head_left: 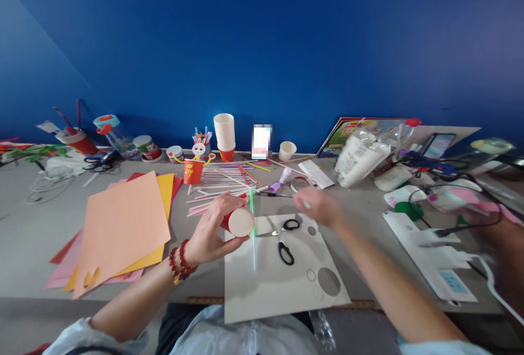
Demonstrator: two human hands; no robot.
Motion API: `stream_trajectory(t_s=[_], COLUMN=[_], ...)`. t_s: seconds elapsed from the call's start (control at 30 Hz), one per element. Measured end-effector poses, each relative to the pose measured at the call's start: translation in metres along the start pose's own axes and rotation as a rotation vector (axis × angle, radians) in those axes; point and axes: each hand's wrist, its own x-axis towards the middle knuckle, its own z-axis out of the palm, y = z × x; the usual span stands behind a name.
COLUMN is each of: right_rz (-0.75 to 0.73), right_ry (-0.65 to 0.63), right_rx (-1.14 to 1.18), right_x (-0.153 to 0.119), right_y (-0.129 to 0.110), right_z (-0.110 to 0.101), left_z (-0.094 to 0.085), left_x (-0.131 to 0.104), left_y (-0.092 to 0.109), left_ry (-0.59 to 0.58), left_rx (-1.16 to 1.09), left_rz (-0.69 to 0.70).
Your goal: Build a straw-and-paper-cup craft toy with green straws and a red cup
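My left hand [210, 229] is wrapped round a red paper cup [240, 222], its pale round base facing me. Just past the cup, a green straw [251, 202] and a pale blue straw [254, 254] show over the white card. My right hand [321, 206] is blurred by motion, its fingers pinched together; a small pale thing may be at the fingertips, too smeared to name. It hovers by a ring of tape [300, 183]. Black-handled scissors [282, 235] lie partly spread on the white card [282, 289], which has round cut-outs.
Coloured paper sheets [123, 224] are stacked at the left. Several straws [221, 180], a red cup figure with a rabbit face [193, 171] and stacked white cups [225, 131] stand or lie behind. A power strip [429, 257] with cords and a person's arm [495, 240] are at the right.
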Motion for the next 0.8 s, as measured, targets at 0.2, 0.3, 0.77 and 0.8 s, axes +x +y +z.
stream_trajectory(t_s=[0.2, 0.3, 0.77, 0.8], right_rz=[0.282, 0.280, 0.111, 0.096], right_ry=[-0.013, -0.108, -0.106, -0.081], right_rx=[-0.179, -0.221, -0.222, -0.201], right_x=[0.090, 0.122, 0.131, 0.127], right_y=[0.075, 0.082, 0.096, 0.096], right_z=[0.000, 0.017, 0.032, 0.029], left_z=[0.000, 0.000, 0.003, 0.003], left_x=[0.004, 0.004, -0.002, -0.001], left_y=[0.004, 0.004, 0.001, 0.000], left_ry=[-0.006, -0.008, -0.020, -0.020], left_rx=[-0.022, -0.040, -0.054, -0.056], left_rz=[-0.036, -0.055, -0.109, -0.107])
